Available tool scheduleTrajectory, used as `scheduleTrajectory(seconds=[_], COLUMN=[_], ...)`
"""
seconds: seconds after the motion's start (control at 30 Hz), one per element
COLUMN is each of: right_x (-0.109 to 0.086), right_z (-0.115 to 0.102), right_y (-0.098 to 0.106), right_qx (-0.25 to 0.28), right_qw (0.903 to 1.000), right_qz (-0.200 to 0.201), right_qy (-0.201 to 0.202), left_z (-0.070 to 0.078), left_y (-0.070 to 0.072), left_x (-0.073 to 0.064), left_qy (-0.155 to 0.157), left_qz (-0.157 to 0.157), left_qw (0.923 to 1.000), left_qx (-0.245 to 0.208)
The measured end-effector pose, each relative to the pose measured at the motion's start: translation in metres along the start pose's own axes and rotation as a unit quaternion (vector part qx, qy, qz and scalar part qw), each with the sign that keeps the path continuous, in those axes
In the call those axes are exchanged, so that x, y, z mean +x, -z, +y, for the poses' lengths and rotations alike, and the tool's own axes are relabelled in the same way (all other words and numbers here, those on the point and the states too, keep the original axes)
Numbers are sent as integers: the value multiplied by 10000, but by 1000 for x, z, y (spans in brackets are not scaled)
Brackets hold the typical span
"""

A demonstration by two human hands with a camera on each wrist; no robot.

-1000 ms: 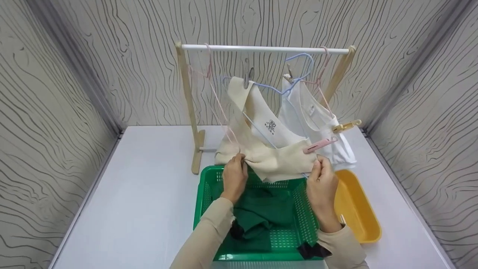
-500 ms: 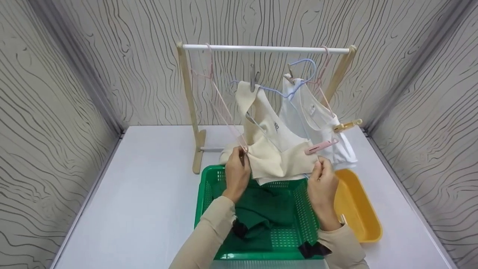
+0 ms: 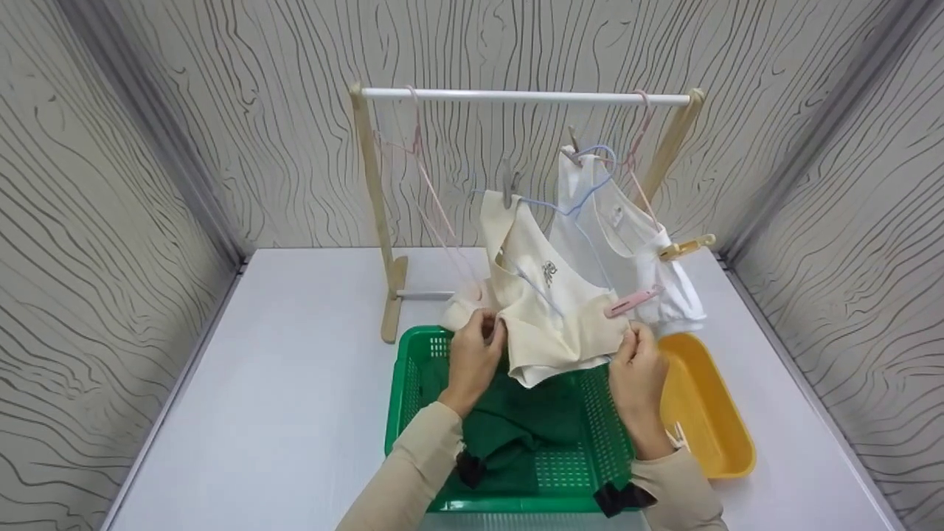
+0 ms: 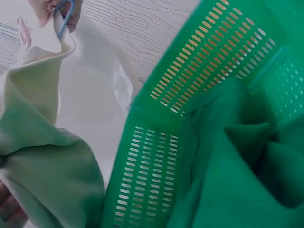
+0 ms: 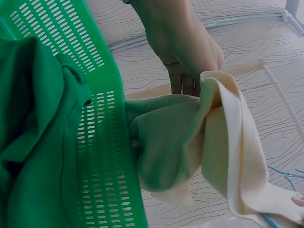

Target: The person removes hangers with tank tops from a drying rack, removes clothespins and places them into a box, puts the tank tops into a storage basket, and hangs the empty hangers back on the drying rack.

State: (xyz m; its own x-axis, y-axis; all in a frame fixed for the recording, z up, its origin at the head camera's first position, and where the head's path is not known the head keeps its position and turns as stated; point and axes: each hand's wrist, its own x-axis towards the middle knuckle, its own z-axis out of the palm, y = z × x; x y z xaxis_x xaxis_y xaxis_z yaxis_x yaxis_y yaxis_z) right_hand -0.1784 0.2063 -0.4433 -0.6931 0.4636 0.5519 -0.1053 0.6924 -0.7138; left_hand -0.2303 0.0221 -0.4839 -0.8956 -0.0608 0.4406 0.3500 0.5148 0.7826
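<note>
A cream sleeveless top (image 3: 542, 339) with a small dark print hangs slanted on a blue hanger (image 3: 588, 203). A grey clothespin (image 3: 508, 184) clips its far shoulder to the hanger, and a pink clothespin (image 3: 632, 302) sits on the near shoulder. My left hand (image 3: 470, 363) pinches the top's left edge. With my right hand (image 3: 639, 380) I pinch the near shoulder below the pink clothespin. In the left wrist view, the right fingers also hold the blue hanger's end (image 4: 66, 14). The right wrist view shows the cream fabric (image 5: 237, 142) hanging in folds beside my left hand.
A rack with a white bar (image 3: 516, 96) stands at the back. A white top (image 3: 590, 184) hangs there on a pink hanger; another pink hanger (image 3: 435, 192) is at left. Below are a green basket (image 3: 398, 398) with dark green cloth (image 3: 501, 435) and a yellow tray (image 3: 708, 398).
The far shoulder of the cream top and the blue hanger's hook have come down, tilting nearer. My left hand has shifted right along the fabric; my right hand has barely moved.
</note>
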Motion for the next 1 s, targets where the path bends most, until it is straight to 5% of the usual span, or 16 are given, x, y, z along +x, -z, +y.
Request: scheduleTrajectory(seconds=[0.17, 0.37, 0.47, 0.73, 1.0], right_x=[-4, -5, -6, -6, -6], right_z=[6, 9, 9, 10, 12], right_y=[-4, -6, -6, -4, -3], right_qx=[-76, -82, -54, 8, -20], right_qw=[10000, 9999, 9999, 10000, 10000], right_qz=[-28, 96, 70, 34, 11], right_qy=[56, 94, 70, 6, 62], left_z=[-12, -21, -23, -33, -50], left_y=[0, 5, 10, 19, 17], left_x=[-5, -6, -5, 0, 8], left_qy=[-60, -236, -290, -388, -906], left_qz=[-908, -2123, -2404, -2170, -884], left_qw=[9953, 9747, 9674, 9707, 9735], left_qx=[323, 660, 740, 952, 1905])
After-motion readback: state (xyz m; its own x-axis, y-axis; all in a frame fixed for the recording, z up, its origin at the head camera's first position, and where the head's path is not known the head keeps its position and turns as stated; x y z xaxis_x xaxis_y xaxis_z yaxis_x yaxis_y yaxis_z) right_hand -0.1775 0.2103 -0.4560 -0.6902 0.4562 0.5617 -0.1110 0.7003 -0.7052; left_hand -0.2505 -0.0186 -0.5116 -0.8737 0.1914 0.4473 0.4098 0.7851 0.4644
